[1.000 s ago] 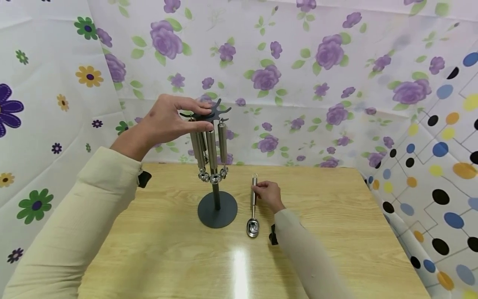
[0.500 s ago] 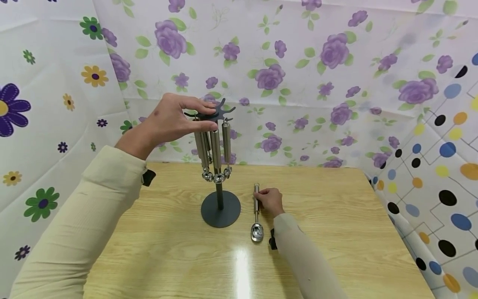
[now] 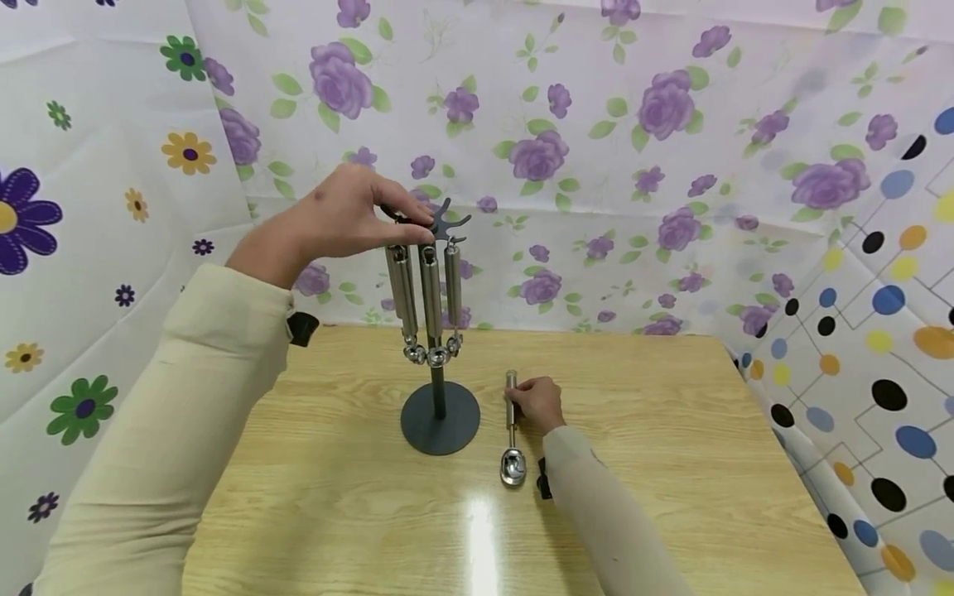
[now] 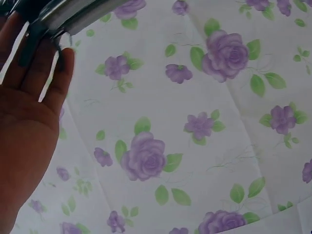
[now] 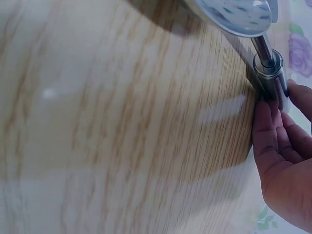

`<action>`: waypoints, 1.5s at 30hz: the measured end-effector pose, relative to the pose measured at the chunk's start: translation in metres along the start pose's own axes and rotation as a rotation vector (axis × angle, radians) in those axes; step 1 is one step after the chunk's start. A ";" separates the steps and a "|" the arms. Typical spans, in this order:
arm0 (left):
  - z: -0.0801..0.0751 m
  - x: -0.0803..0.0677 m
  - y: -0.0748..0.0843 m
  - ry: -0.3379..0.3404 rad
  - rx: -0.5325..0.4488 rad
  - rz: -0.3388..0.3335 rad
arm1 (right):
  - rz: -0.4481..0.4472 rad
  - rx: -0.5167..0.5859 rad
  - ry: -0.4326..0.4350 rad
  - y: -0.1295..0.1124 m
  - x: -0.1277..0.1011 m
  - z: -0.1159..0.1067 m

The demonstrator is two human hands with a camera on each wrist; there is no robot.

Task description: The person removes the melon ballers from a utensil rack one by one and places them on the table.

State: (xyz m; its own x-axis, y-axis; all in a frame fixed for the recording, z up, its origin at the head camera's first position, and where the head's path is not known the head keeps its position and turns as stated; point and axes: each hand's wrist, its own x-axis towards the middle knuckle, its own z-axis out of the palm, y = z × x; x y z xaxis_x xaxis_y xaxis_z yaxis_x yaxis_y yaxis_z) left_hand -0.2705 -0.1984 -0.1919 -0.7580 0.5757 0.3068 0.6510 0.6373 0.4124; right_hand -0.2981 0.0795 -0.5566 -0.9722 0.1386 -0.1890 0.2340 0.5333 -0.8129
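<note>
A dark rotating-style utensil stand with a round base and curved hooks stands upright on the table. Several metal utensils with cylindrical handles hang from it, bowls downward. My left hand is at its top, thumb and fingers around the hub between the hooks; in the left wrist view, its fingers reach up beside a hook and a handle. To the right of the base, my right hand pinches the handle of an ice cream scoop. The scoop's bowl points toward me; the right wrist view shows thumb and fingers around its handle.
The wooden table extends on both sides of the stand. Behind it hangs a purple-flowered cloth, with a daisy-patterned cloth on the left and a dotted cloth on the right.
The ice cream scoop has come a little toward me with my right hand. My left hand has risen slightly at the stand's top, uncovering the upper ends of the front handles.
</note>
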 end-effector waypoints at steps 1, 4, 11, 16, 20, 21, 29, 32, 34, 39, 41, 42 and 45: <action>-0.002 0.003 0.000 -0.019 0.019 0.007 | -0.002 0.002 -0.001 0.001 -0.001 -0.001; -0.007 0.009 0.001 -0.072 0.019 0.009 | -0.017 0.017 -0.004 0.003 -0.003 -0.005; -0.011 0.011 0.001 -0.143 -0.013 -0.020 | -0.114 0.061 -0.041 -0.006 -0.007 -0.028; -0.008 0.014 -0.001 -0.122 -0.018 -0.006 | -0.215 0.156 -0.081 -0.029 -0.015 -0.052; -0.007 0.012 -0.002 -0.098 -0.017 -0.016 | -0.340 0.252 -0.116 -0.060 -0.025 -0.070; -0.006 0.012 -0.001 -0.092 -0.013 -0.017 | -0.369 0.280 -0.131 -0.069 -0.029 -0.075; -0.004 0.013 0.005 -0.087 -0.024 -0.076 | -0.543 0.348 -0.207 -0.131 -0.050 -0.100; -0.005 0.012 0.007 -0.089 -0.022 -0.106 | -0.600 0.316 -0.233 -0.150 -0.056 -0.105; -0.006 0.012 0.009 -0.089 -0.021 -0.121 | -0.625 0.298 -0.258 -0.162 -0.060 -0.107; -0.006 0.012 0.011 -0.096 -0.014 -0.130 | -0.666 0.292 -0.352 -0.185 -0.066 -0.106; -0.006 0.012 0.011 -0.096 -0.002 -0.125 | -0.682 0.295 -0.374 -0.191 -0.068 -0.103; -0.006 0.011 0.011 -0.096 0.007 -0.121 | -0.692 0.298 -0.380 -0.194 -0.069 -0.102; -0.005 0.011 0.011 -0.088 0.029 -0.114 | -0.717 0.307 -0.375 -0.199 -0.071 -0.097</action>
State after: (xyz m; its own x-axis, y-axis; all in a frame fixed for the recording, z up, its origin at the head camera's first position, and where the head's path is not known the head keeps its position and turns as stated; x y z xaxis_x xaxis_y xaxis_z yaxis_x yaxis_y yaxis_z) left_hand -0.2715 -0.1881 -0.1796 -0.8212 0.5408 0.1822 0.5628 0.7148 0.4152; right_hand -0.2750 0.0444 -0.3278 -0.8365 -0.4581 0.3007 -0.3978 0.1303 -0.9082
